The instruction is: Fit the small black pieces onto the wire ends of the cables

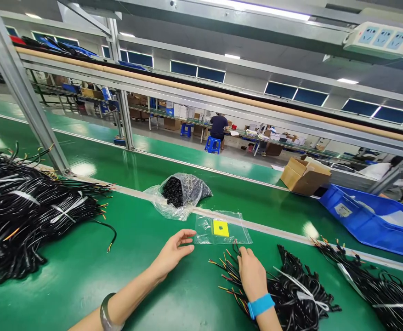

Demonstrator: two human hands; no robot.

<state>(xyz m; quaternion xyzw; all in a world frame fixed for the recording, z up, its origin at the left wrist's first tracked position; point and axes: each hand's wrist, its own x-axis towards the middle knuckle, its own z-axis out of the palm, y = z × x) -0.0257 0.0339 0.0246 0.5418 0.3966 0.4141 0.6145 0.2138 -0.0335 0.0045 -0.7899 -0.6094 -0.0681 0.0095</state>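
My left hand (176, 250) hangs over the green worktop, thumb and fingers apart, with nothing in it. Just beyond its fingertips lies a clear zip bag (204, 227) with a yellow square piece (221, 228) that has a hole in the middle. My right hand (252, 270) is closed on a black cable, whose end (236, 246) sticks out past the fingers. Under and beside that hand spreads a bundle of black cables (296, 292) with stripped coloured wire ends, tied with white strips. The palm hides part of the held cable.
A large heap of black cables (32, 207) covers the left side. Behind my hands, an open plastic bag (187, 193) holds small black parts. Another cable bundle (370, 285), a blue bin (370, 220) and a carton (303, 175) are at right. A person (218, 126) sits far off.
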